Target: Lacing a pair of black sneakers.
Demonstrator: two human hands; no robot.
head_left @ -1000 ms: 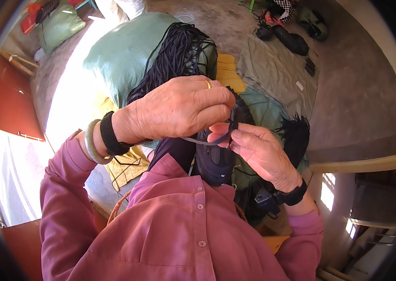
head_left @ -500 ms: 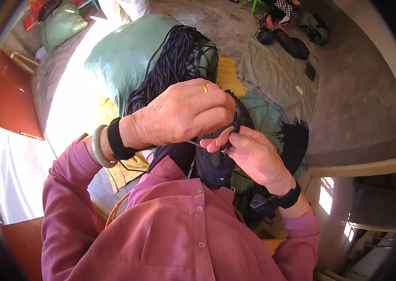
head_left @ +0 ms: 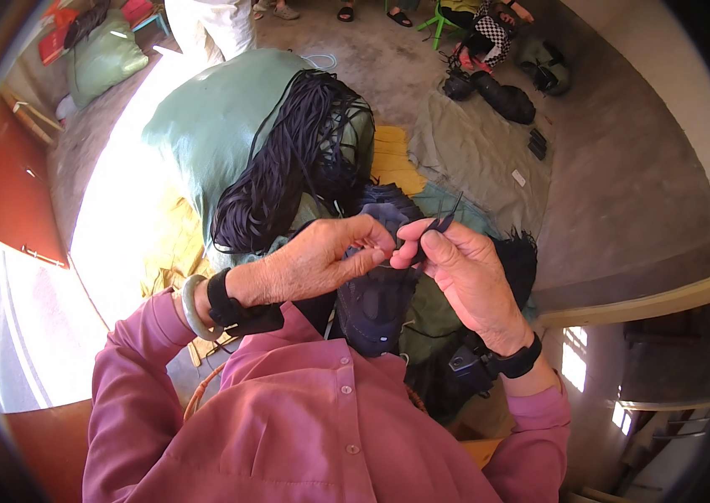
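Observation:
In front of my chest, both hands are raised close together over a dark shoe-shaped piece (head_left: 376, 306) on my lap. My right hand (head_left: 472, 281) pinches a short black cord (head_left: 434, 239), bent between thumb and fingers, with one thin end sticking up. My left hand (head_left: 313, 260) has thumb and forefinger pinched together beside the right fingertips; what they grip is too small to make out. Beyond them, a big bundle of black laces (head_left: 288, 151) drapes over a bulging green sack (head_left: 204, 126).
Yellow cloth (head_left: 397, 159) and a grey-green sheet (head_left: 481, 142) lie on the floor ahead. Black rolled items (head_left: 503, 96) sit at the sheet's far edge, near a seated person (head_left: 489, 38). Another person's pale trousers (head_left: 212, 29) show behind the sack. A red door panel (head_left: 15, 180) stands left.
My left hand has come down and left, from above the right hand to beside it. The right hand has turned slightly upward with the black cord. The view has shifted a little.

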